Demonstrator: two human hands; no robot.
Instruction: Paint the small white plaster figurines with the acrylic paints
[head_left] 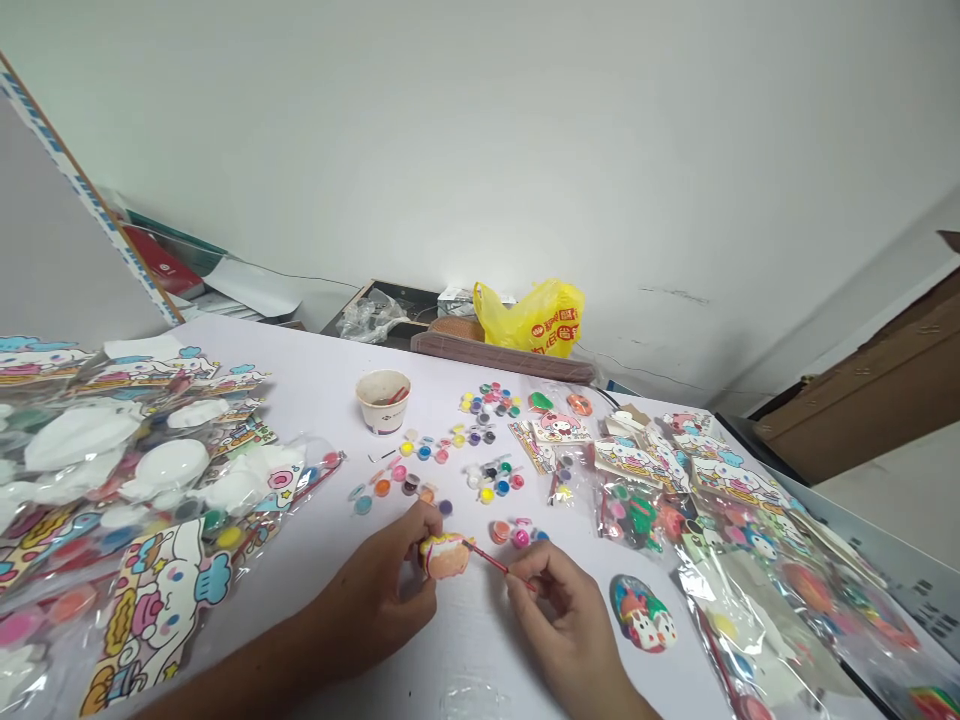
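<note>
My left hand [397, 575] pinches a small figurine [446, 557] painted peach and yellow, with a white patch near its top. Between the thumb and fingers of my right hand [559, 620] is a thin red paintbrush [487, 556], and its dark tip meets the figurine's upper right side. Just beyond my hands lie open paint pots [382, 487] in several colours. A second group of paint pots [520, 535] sits above my right hand. Right of that hand rests a round painted piece [643, 615] with red, green, blue and white areas.
A paper cup [382, 402] of murky liquid holds a red-handled brush. Bagged white figures [172, 470] with cartoon cards crowd the left side. More bagged kits [750, 560] cover the right. A yellow plastic bag [532, 318] stands beyond the table's far edge, before the wall.
</note>
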